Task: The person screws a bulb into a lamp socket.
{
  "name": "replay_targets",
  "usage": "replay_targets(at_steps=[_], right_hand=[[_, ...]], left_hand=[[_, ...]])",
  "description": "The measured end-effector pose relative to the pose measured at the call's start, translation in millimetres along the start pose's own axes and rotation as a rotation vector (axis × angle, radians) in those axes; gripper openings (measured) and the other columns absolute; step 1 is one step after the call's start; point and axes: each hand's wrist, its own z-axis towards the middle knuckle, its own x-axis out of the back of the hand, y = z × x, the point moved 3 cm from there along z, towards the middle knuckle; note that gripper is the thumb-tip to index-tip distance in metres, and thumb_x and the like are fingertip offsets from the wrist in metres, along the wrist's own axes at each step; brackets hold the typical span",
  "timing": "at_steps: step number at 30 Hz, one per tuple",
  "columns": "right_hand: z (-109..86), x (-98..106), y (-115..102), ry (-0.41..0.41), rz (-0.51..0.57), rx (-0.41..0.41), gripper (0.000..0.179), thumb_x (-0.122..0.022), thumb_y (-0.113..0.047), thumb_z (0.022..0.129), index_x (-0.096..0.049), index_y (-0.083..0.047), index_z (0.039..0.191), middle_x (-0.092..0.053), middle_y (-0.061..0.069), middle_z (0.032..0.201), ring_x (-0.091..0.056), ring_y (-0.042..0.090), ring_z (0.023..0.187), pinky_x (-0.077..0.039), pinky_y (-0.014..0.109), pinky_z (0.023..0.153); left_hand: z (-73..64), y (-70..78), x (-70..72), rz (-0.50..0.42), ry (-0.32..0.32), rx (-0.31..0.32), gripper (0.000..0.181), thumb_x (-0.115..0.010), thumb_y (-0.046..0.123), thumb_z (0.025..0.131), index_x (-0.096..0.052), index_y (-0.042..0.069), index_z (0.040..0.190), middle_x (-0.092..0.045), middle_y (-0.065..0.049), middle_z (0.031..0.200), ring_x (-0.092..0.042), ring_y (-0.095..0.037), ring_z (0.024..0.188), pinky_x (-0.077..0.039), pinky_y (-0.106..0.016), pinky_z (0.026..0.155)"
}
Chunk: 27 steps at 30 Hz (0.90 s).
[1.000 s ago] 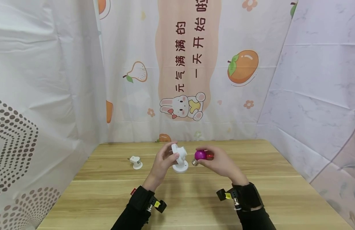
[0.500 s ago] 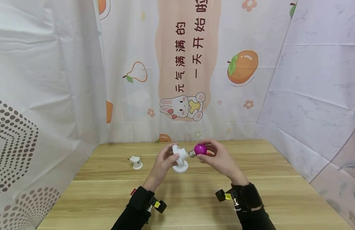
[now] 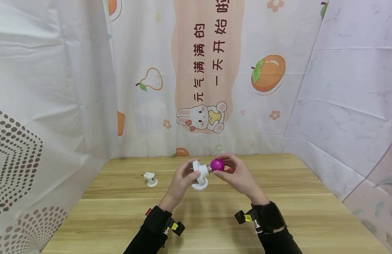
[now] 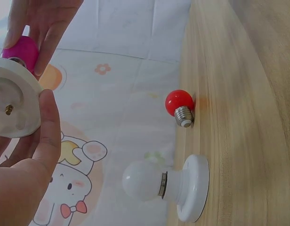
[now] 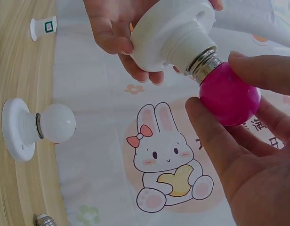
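My left hand (image 3: 181, 181) grips a white round-based lamp holder (image 5: 182, 40) by its rim, raised over the table. Two brass terminals (image 4: 9, 109) show on its back in the left wrist view. My right hand (image 3: 239, 180) pinches a magenta light bulb (image 5: 229, 94) between thumb and fingers. The bulb's silver screw base (image 5: 205, 66) meets the mouth of the socket, with part of its thread still visible outside. Bulb and holder are lined up, tilted in the right wrist view. Fingers cover part of the bulb's far side.
A second white lamp holder (image 4: 194, 188) stands on the wooden table (image 3: 196, 218) with a white bulb (image 4: 142, 181) in it. Near it lies a red bulb (image 4: 179, 101). Farther left is a small white plug-like piece (image 3: 150, 179). A printed curtain (image 3: 145, 116) hangs behind.
My right hand has turned the magenta bulb from pointing down to pointing left and brought it leftward to the socket. The left hand with the holder has shifted slightly right.
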Motion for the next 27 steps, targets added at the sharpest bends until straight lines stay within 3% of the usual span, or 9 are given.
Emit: replay_targets(at_steps=[6,16,27], right_hand=[[0.7,-2.2,1.7,-0.001,0.001,0.015,0.044,-0.079,-0.004,0.088,-0.060,-0.003,0.127,-0.061,0.015,0.125,-0.062,0.035,0.118,-0.057,0.031,0.088],[0.0,-4.4,2.2,0.008,-0.028,0.044,0.041,-0.078,-0.005,0.089,-0.060,-0.001,0.126,-0.062,0.017,0.123,-0.062,0.037,0.117,-0.057,0.031,0.087],[-0.7,-3.0,1.6,0.031,-0.067,-0.034,0.043,-0.082,-0.016,0.088,-0.063,-0.009,0.125,-0.063,0.010,0.124,-0.063,0.031,0.113,-0.058,0.034,0.083]], left_hand=[[0.0,0.1,-0.7,0.003,0.002,0.001,0.055,-0.060,0.022,0.096,-0.046,0.003,0.146,-0.054,-0.015,0.123,-0.058,-0.024,0.109,-0.054,-0.049,0.091],[-1.2,-0.6,-0.6,0.009,0.005,0.011,0.055,-0.060,0.022,0.097,-0.045,0.002,0.146,-0.051,-0.017,0.127,-0.057,-0.025,0.112,-0.055,-0.041,0.091],[-0.9,-0.6,0.6,0.027,0.010,0.014,0.054,-0.060,0.023,0.097,-0.046,0.004,0.146,-0.052,-0.017,0.127,-0.057,-0.025,0.112,-0.055,-0.044,0.091]])
